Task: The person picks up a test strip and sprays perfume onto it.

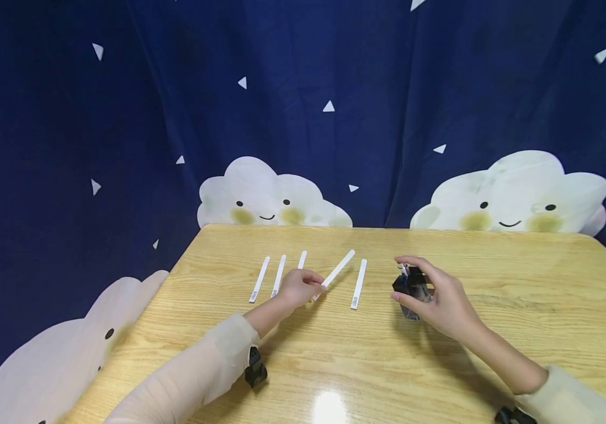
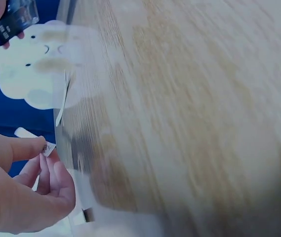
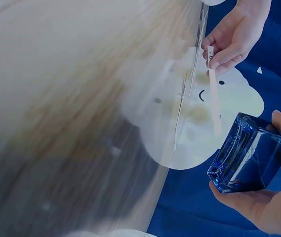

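Note:
My left hand [image 1: 297, 288] pinches the labelled end of a white paper test strip [image 1: 337, 268] between thumb and fingertips, its rounded end tilted up and to the right. In the right wrist view the held strip [image 3: 214, 101] shows small print by the thumb. My right hand [image 1: 450, 301] grips a glass perfume spray bottle [image 1: 404, 287] around its sides, the index finger up by the nozzle. The clear base of the bottle [image 3: 249, 158] faces the right wrist camera. More white strips lie on the table, one [image 1: 358, 284] between the hands and others [image 1: 260, 280] left of the left hand.
The pale wooden table [image 1: 334, 353] reaches back to a dark blue curtain [image 1: 292, 70] with white triangles and smiling clouds. Black camera mounts [image 1: 255, 368] sit at both wrists. The left hand partly covers some strips.

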### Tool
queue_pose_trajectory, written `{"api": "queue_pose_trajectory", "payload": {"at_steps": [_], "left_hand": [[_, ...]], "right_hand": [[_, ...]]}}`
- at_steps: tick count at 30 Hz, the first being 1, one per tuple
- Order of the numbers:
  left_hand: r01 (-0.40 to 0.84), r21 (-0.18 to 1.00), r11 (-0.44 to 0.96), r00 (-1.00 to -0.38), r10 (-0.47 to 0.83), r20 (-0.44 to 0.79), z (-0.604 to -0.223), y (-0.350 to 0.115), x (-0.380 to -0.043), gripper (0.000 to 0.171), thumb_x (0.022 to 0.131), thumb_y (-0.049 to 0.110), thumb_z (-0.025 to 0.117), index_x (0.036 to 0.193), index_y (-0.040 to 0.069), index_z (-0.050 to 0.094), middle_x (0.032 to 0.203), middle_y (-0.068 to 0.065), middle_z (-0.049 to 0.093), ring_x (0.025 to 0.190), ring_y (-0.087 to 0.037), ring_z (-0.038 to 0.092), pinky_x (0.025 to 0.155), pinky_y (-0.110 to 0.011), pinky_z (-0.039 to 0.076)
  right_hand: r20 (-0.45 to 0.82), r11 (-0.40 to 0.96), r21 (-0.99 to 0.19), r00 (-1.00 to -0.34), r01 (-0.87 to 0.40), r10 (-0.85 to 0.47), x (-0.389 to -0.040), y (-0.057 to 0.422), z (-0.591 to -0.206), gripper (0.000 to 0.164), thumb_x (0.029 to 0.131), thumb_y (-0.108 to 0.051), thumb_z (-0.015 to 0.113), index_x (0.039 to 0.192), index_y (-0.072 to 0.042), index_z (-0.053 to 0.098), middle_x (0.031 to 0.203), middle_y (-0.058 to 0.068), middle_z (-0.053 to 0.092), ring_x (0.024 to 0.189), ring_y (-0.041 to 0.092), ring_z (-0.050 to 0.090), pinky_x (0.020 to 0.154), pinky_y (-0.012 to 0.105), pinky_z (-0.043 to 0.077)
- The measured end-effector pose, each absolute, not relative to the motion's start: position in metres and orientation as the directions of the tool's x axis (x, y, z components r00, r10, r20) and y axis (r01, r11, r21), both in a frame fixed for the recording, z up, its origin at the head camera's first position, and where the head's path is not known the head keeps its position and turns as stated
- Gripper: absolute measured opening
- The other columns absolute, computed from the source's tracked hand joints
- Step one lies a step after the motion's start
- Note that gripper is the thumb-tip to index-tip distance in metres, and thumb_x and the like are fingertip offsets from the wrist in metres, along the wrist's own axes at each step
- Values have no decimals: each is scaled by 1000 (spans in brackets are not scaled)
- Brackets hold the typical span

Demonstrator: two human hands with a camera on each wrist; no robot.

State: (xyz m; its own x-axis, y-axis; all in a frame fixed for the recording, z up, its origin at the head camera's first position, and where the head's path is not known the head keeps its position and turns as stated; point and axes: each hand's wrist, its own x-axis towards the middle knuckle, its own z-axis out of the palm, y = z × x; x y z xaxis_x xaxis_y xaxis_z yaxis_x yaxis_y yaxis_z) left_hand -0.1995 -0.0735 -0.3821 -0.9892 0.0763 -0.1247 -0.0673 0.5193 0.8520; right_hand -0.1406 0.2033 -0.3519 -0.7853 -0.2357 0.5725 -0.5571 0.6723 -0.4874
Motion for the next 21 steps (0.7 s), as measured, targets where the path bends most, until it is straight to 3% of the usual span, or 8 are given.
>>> {"api": "queue_pose_trajectory", "payload": {"at_steps": [10,15,21], "left_hand": [[-134,927,349,-974,126,-189,-381,-82,-196,19,85,9,69,101,-1,69,96,-15,73,73,-9,65,72,-25,59],[-154,953,263,-966,161,-200,-381,-84,-194,20,86,1,65,104,-6,65,101,-22,72,74,-15,70,75,-29,61],[-177,955,239,-960,173,-221,-383,-83,-194,21,83,-4,66,104,-7,63,98,-21,73,79,-16,72,75,-28,60]], "right_hand": [[575,662,-494,-783,-563,-236,-141,204,-351,61,74,-18,83,129,-18,57,120,6,67,80,10,58,50,18,46],[575,663,-491,-782,-565,-242,-142,204,-352,61,74,-18,83,129,-19,57,121,7,67,80,11,58,49,18,46],[568,646,-505,-784,-573,-251,-145,202,-352,59,74,-19,83,128,-18,58,121,8,67,83,12,63,52,21,52]]}}
